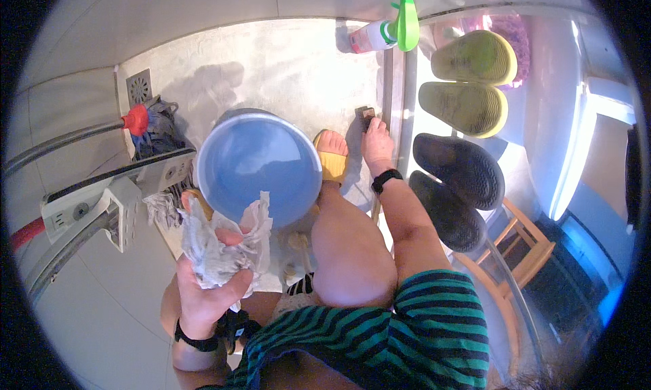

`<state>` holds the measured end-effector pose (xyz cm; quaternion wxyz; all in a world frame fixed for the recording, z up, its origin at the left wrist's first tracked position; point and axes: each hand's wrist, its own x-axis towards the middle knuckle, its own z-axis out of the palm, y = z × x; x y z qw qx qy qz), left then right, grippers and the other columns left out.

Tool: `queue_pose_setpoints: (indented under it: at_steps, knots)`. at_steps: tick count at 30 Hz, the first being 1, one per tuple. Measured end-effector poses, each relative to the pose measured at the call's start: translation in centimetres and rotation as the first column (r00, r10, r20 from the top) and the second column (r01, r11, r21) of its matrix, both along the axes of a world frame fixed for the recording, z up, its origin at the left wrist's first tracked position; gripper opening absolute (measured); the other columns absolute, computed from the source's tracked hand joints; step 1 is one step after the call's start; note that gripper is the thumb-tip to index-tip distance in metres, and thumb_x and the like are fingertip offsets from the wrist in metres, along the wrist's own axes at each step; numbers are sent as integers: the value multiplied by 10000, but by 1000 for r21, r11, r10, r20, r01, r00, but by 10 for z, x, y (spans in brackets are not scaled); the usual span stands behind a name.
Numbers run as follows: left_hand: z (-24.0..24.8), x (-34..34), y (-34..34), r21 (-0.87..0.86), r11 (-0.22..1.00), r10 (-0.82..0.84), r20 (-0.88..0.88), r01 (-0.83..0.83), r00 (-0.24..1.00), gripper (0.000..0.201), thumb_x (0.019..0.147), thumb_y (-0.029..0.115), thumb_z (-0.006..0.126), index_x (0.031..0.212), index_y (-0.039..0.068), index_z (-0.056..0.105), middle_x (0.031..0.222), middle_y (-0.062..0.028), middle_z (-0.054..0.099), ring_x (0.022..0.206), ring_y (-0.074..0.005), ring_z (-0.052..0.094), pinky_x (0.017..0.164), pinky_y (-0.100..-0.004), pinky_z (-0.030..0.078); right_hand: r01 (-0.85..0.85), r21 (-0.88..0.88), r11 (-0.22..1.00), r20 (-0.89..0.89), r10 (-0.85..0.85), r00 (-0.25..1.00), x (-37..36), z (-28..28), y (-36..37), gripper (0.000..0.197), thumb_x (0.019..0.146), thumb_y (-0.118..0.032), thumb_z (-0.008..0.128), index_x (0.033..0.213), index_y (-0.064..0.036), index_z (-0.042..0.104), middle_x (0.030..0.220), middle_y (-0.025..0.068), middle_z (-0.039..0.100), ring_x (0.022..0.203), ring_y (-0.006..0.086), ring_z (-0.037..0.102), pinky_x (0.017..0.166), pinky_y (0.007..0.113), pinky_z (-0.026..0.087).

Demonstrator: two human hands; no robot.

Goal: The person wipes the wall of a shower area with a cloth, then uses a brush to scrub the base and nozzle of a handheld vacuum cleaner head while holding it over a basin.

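My left hand (213,285) is closed around a crumpled white cloth or wad of tissue (207,251), lifted just in front of the bucket. A round pale-blue bucket (261,129) holding liquid with a reflective surface stands on the floor between my feet. My right hand (378,144) reaches down to the floor beside the metal door track (399,85). Its fingers are closed on a small brown brush (367,113), whose lower part is mostly hidden. My foot in a yellow slipper (332,158) is between the bucket and my right hand.
A spray bottle (386,34) with a green head stands at the far wall. Yellow-green slippers (468,108) and black slippers (458,173) lean along the glass on the right. At left are a floor drain (140,88), a mop head (159,129) and a wooden stool (519,244) stands at right.
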<state>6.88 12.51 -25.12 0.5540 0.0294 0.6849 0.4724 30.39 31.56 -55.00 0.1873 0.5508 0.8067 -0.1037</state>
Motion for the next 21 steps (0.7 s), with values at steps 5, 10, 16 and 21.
queue_pose_setpoints:
  at_steps: [5, 10, 16, 21]
  knots:
    - [-1, 0, -9, 30, 1000, -4, 26, 3, 1000, 413, 579, -47, 626, 974, -9, 509, 988, -98, 540, 912, -161, 510, 797, -296, 402, -282, 153, 947, 51, 277, 959, -43, 37, 83, 369, 789, -134, 461, 1144, -66, 388, 947, 127, 534, 816, 263, 575, 587, 368, 498]
    - [1, 3, -4, 5, 1000, -25, 48, 25, 999, 416, 574, -35, 628, 971, -11, 506, 989, -106, 537, 915, -169, 509, 792, -300, 404, -550, 182, 815, 463, 423, 779, -43, 15, 121, 497, 784, -109, 468, 1262, -75, 334, 779, 73, 561, 675, 195, 594, 533, 304, 493]
    - [-1, 2, -19, 59, 998, 11, 14, -11, 1000, 413, 566, -32, 629, 960, -14, 505, 991, -122, 541, 904, -175, 512, 783, -301, 407, -552, -83, 830, 382, 538, 751, 38, 30, 0, 489, 771, -110, 485, 1229, 17, 371, 742, 88, 589, 617, 149, 574, 494, 284, 463]
    - [8, 1, -27, -2, 999, 37, 22, -37, 999, 426, 548, -12, 645, 950, -20, 504, 977, -132, 549, 855, -173, 521, 746, -300, 419, -567, -295, 769, 266, 636, 724, 109, 18, -81, 480, 771, -125, 482, 1227, -12, 384, 645, 64, 577, 559, 182, 572, 482, 319, 433]
